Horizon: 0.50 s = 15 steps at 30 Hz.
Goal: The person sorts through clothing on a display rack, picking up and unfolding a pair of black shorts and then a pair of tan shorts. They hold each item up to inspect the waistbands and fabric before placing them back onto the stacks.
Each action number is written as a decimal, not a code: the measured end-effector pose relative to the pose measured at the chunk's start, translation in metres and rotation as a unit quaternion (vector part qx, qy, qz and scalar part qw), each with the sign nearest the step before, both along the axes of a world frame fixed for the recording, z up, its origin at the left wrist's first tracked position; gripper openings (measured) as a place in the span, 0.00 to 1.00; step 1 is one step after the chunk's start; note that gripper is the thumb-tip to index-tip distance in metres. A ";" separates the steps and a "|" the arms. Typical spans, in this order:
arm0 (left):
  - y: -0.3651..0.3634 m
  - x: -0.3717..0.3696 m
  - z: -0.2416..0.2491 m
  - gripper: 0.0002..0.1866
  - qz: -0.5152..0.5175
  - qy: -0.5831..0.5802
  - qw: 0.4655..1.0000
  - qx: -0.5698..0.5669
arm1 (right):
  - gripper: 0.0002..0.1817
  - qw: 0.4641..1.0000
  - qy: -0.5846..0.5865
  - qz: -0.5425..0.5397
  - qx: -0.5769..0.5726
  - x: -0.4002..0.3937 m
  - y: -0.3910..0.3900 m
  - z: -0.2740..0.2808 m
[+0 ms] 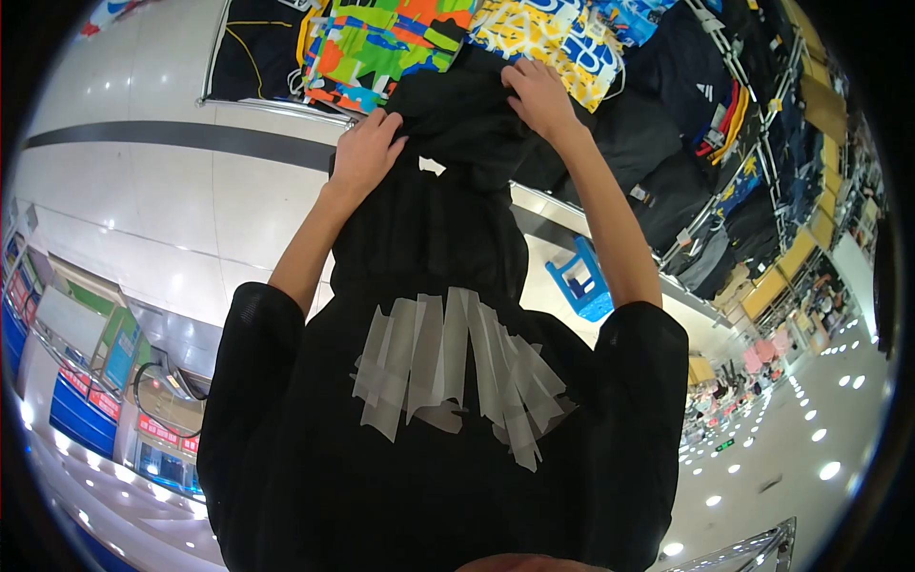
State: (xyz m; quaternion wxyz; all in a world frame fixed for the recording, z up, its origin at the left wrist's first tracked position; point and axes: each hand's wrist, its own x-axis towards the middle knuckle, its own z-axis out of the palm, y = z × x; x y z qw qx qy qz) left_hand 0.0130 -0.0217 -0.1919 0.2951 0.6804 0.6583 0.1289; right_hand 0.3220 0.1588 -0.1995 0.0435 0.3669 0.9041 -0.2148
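Black garment: was held at the rack's edge; its lower outline was lost against dark clothing.
Left hand: was clamped on its left edge.
Right hand: was clamped on its right; pinched folds were hidden.

The cloth is black, the blocky-patterned garment green, orange and blue, the stool blue.

Arms outstretched; left grip nearer, right grip farther forward; fingers curled.
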 end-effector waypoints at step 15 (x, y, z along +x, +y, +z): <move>0.027 0.005 0.012 0.22 -0.167 0.048 0.984 -0.040 | 0.24 0.940 0.168 -0.297 0.009 0.055 -0.133 0.052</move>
